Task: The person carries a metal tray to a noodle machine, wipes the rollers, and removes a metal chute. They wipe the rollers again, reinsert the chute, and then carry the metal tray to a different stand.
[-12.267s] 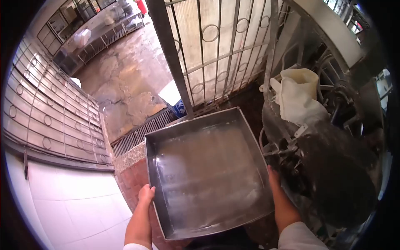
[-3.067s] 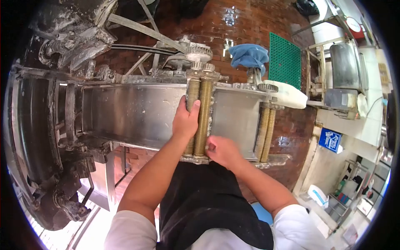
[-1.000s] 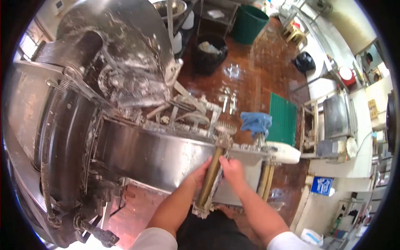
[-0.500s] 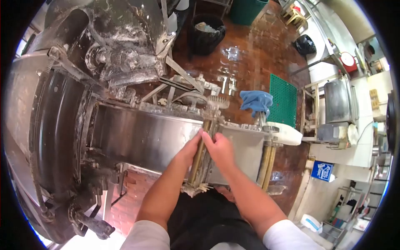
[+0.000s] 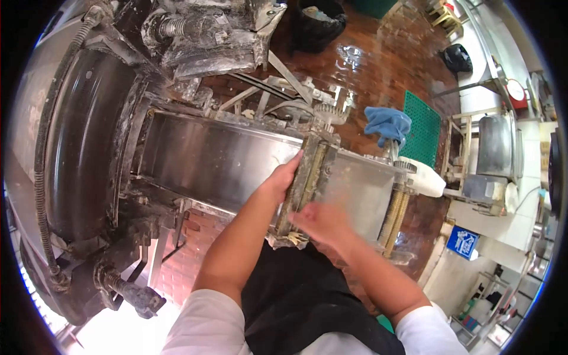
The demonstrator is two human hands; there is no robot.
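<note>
A dough-machine roller frame (image 5: 324, 155), flour-crusted and narrow, crosses the metal bed in front of me. My left hand (image 5: 284, 179) grips its left side, thumb along the upper edge and the other fingers mostly hidden. Smeared by motion, my right hand (image 5: 324, 222) is at the frame's near right side, fingers curled in close to it. Pale dough scraps (image 5: 293, 238) cling to the frame's near end. On the left runs a shiny steel chute (image 5: 207, 157); to the right lies a dull metal plate (image 5: 364, 184), with a ridged brass roller (image 5: 394, 222) at its far end.
A large dark drum (image 5: 89, 148) and floury machinery (image 5: 213, 41) stand left. A blue cloth (image 5: 387, 122) hangs beyond the plate, near a green mat (image 5: 421, 127). Farther off are a black-lined bin (image 5: 316, 23), a blue crate (image 5: 461, 241) and a wet brick-red floor (image 5: 378, 71).
My right hand has moved down toward the frame's near end and is now blurred. The left hand stays on its left side. The view has shifted, so the machine sits higher.
</note>
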